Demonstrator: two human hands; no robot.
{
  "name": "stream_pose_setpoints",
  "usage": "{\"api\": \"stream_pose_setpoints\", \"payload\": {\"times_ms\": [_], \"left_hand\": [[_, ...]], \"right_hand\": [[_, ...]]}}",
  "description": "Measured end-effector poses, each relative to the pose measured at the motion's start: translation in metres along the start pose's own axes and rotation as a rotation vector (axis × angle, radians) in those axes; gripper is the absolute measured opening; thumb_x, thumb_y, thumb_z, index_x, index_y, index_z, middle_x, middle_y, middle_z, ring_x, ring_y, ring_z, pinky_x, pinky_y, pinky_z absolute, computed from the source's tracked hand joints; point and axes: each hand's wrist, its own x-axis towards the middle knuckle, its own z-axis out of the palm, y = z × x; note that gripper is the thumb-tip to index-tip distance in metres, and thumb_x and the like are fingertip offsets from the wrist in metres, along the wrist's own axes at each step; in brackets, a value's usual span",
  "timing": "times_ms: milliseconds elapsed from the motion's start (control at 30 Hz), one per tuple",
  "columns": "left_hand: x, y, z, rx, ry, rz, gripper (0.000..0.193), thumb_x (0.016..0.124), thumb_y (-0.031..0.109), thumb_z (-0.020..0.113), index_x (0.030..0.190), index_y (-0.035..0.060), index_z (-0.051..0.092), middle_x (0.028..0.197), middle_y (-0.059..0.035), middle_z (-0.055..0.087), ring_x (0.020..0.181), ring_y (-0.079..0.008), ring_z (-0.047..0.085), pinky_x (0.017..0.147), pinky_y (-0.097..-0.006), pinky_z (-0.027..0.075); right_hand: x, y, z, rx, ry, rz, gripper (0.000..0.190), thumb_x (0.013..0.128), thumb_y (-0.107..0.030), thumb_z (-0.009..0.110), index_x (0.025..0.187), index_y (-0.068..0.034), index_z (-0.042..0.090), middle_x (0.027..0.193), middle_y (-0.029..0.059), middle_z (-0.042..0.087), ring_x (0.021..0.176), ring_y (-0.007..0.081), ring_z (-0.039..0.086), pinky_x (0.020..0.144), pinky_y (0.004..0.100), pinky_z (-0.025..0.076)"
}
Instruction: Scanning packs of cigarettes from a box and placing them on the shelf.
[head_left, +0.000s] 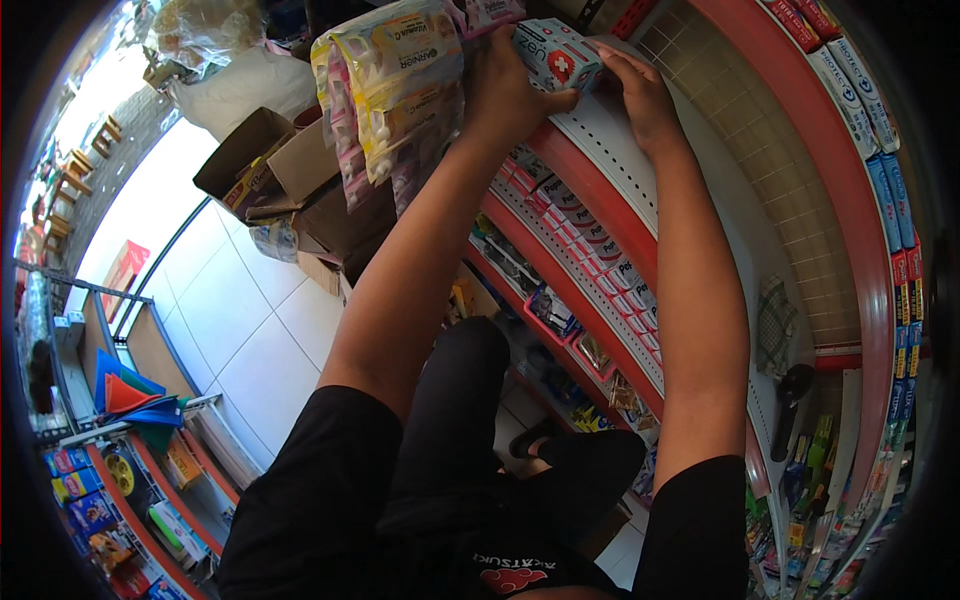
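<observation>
A small light-blue-green carton box (559, 56) with a red emblem and a white cross is between my hands, over the far end of a white perforated shelf (622, 150) with a red front edge. My left hand (506, 94) grips its left side, with the thumb along the near face. My right hand (637, 94) has its fingers at the box's right end; part of that contact is hidden. Strips of yellow Garnier sachets (409, 67) hang just left of my left hand, with pink sachets (352, 150) behind them.
Below is a shelf of red-and-white toothpaste boxes (585, 232). A checked cloth (776, 322) and a black-handled object (791, 409) lie on the white shelf to the right. Open cardboard boxes (300, 165) stand left. Another rack (142, 487) is at lower left, over white floor tiles (262, 337).
</observation>
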Motion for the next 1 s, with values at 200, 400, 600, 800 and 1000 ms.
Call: {"api": "stream_pose_setpoints", "payload": {"times_ms": [200, 400, 600, 800, 1000], "left_hand": [[-0.001, -0.004, 0.005, 0.022, 0.027, 0.032, 0.107, 0.062, 0.031, 0.097, 0.143, -0.0079, 0.038, 0.127, -0.0270, 0.059, 0.122, -0.0384, 0.059, 0.106, -0.0432, 0.047], [0.003, -0.011, 0.006, -0.005, 0.011, 0.029, 0.115, 0.057, 0.039, 0.097, 0.144, -0.0093, 0.039, 0.132, -0.0287, 0.058, 0.126, -0.0426, 0.056, 0.108, -0.0463, 0.045], [0.002, -0.002, 0.002, -0.003, -0.035, 0.005, 0.115, 0.059, 0.035, 0.097, 0.146, -0.0094, 0.036, 0.131, -0.0290, 0.059, 0.126, -0.0427, 0.056, 0.109, -0.0450, 0.045], [0.002, 0.001, -0.003, -0.051, -0.056, -0.035, 0.118, 0.057, 0.032, 0.100, 0.147, -0.0094, 0.035, 0.136, -0.0290, 0.056, 0.128, -0.0421, 0.055, 0.110, -0.0461, 0.045], [0.002, -0.007, 0.003, -0.072, 0.029, 0.070, 0.117, 0.055, 0.031, 0.102, 0.144, -0.0084, 0.038, 0.134, -0.0282, 0.056, 0.127, -0.0407, 0.056, 0.108, -0.0445, 0.046]], "right_hand": [[0.001, 0.003, 0.001, 0.012, -0.021, 0.016, 0.042, 0.101, -0.032, 0.061, 0.130, -0.002, 0.069, 0.122, 0.0073, 0.072, 0.113, 0.0132, 0.063, 0.103, 0.0277, 0.044], [0.000, 0.004, 0.005, 0.001, -0.030, 0.013, 0.045, 0.102, -0.035, 0.059, 0.133, -0.003, 0.067, 0.129, 0.0076, 0.070, 0.122, 0.0155, 0.060, 0.111, 0.0293, 0.038], [0.004, 0.011, 0.001, 0.001, 0.010, 0.001, 0.041, 0.101, -0.031, 0.061, 0.131, -0.004, 0.069, 0.121, 0.0064, 0.072, 0.113, 0.0131, 0.062, 0.103, 0.0280, 0.044], [0.000, 0.007, 0.005, 0.064, 0.002, -0.016, 0.040, 0.101, -0.031, 0.055, 0.129, -0.005, 0.069, 0.118, 0.0062, 0.072, 0.112, 0.0141, 0.063, 0.101, 0.0287, 0.044], [0.002, 0.010, 0.006, 0.137, 0.025, -0.032, 0.039, 0.100, -0.030, 0.055, 0.125, -0.003, 0.069, 0.113, 0.0061, 0.072, 0.108, 0.0147, 0.063, 0.098, 0.0282, 0.044]]}}
